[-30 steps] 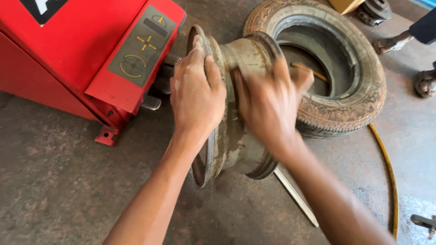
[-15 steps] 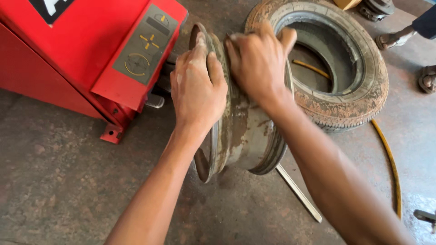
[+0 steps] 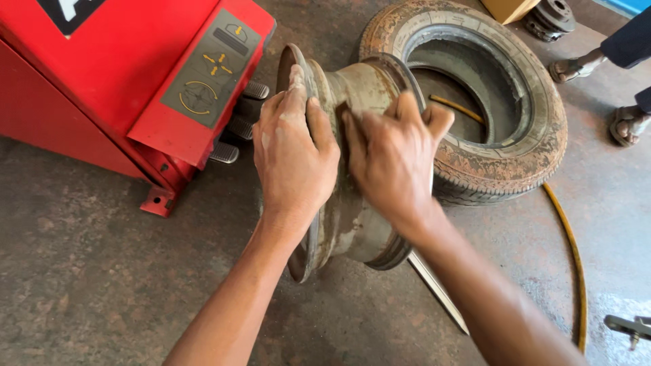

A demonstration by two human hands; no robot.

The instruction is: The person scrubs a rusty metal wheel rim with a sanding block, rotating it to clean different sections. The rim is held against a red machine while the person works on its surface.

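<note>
A bare, dusty grey steel wheel rim [image 3: 352,224] is being held upright on the concrete floor [image 3: 102,285].
It is being gripped by the left hand [image 3: 295,152] and right hand [image 3: 393,159], fingers curled over its top, between the red machine [image 3: 102,74] and the worn tyre [image 3: 502,102].

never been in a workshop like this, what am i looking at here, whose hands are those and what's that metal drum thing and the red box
The view comes from a camera worn on the person's head, looking down at their own two bare hands. The left hand and right hand both rest on a bare steel wheel rim standing on edge on the concrete floor. The red box is a workshop machine with foot pedals. Behind the rim lies a worn tyre, with a yellow hose and a flat metal bar beside it. Another person's sandalled feet show top right.
</note>
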